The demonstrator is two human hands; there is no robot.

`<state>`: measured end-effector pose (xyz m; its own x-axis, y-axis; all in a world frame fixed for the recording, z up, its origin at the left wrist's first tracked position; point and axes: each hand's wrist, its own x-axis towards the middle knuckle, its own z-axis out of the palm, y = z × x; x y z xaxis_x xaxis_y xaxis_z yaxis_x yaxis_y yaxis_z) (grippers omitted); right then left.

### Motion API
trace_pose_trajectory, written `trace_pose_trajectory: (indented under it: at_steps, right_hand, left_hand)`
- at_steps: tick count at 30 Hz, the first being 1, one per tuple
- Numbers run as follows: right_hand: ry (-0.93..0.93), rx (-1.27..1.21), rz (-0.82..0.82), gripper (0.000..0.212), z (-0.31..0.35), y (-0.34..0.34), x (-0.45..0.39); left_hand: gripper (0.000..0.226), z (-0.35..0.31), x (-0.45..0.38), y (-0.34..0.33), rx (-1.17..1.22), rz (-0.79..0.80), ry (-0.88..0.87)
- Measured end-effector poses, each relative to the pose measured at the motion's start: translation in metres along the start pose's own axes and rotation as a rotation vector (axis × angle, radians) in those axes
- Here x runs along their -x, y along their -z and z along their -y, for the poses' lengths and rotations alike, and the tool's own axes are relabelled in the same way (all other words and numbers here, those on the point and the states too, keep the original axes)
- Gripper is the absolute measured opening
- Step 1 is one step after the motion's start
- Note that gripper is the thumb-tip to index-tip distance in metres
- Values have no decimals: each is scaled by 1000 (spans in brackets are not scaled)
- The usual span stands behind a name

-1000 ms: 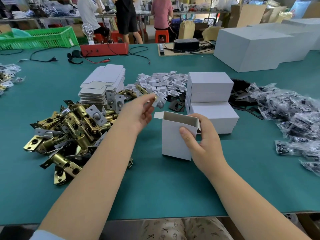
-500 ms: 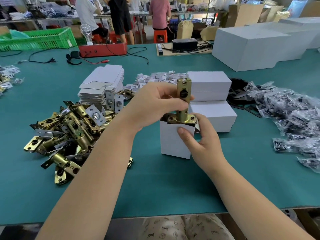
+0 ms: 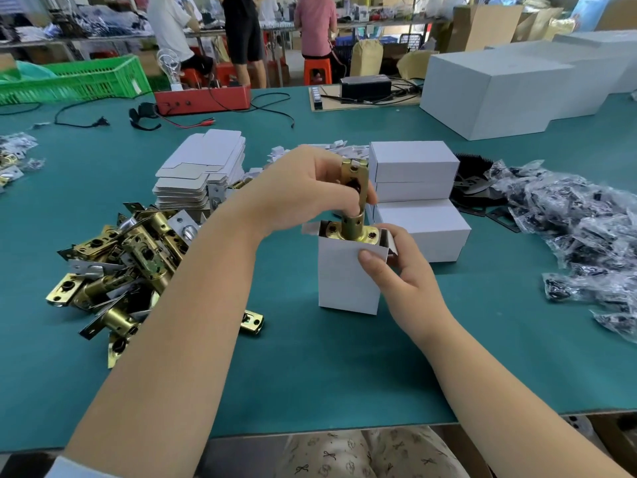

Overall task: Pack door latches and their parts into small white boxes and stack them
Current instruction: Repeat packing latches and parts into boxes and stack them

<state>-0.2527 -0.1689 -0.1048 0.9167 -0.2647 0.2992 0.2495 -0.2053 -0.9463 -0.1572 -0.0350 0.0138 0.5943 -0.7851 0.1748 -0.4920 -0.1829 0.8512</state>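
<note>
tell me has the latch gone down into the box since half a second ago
Yes. The latch in the left hand has dropped slightly: its plate now sits inside the open box rim, where before it lay on top.

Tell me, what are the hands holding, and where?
Left hand grips the brass latch by its upright body. Right hand holds the open white box near its top.

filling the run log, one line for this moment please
step: latch into box | left hand: grips brass latch, faceplate at box mouth | right hand: holds open white box upright
</note>
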Motion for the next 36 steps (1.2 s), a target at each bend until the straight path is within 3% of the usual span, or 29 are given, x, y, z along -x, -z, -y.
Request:
trace_pose_trajectory:
  at_steps: [7,9,13,17,19,21,25,28,30,33,36]
  right_hand:
    - [21,5,-14,23,0,0,0]
    - [16,10,-20,23,0,0,-1]
    - [-4,-10,-35,24,1,-1,-1]
    - [-8,-24,-25,23,0,-2,1]
    - [-9,-18,-24,22,0,-2,1]
    - [-9,-15,-25,22,0,-1,1]
    - [-10,-9,-17,23,1,0,2]
    - [-12,-13,-13,22,2,0,2]
    - [-12,-12,-10,22,2,0,2]
    - [-27,-10,-8,27,1,-1,2]
    - [-26,2,-12,31,1,-1,1]
  left_hand:
    - [30,20,8,-13,-310,15,73]
    - [22,28,13,-14,-193,4,49]
    - [32,45,21,-6,85,-91,57]
    - [19,66,5,2,271,-307,217]
    - [12,81,-12,5,117,-417,365]
    - [12,97,-28,7,-156,-429,482]
    - [45,120,-50,12,-291,-461,516]
    - [58,132,-62,17,-367,-473,530]
    - [54,135,-68,21,-372,-499,541]
    - [34,140,-72,24,-567,-560,552]
    - [33,148,-70,24,-661,-621,560]
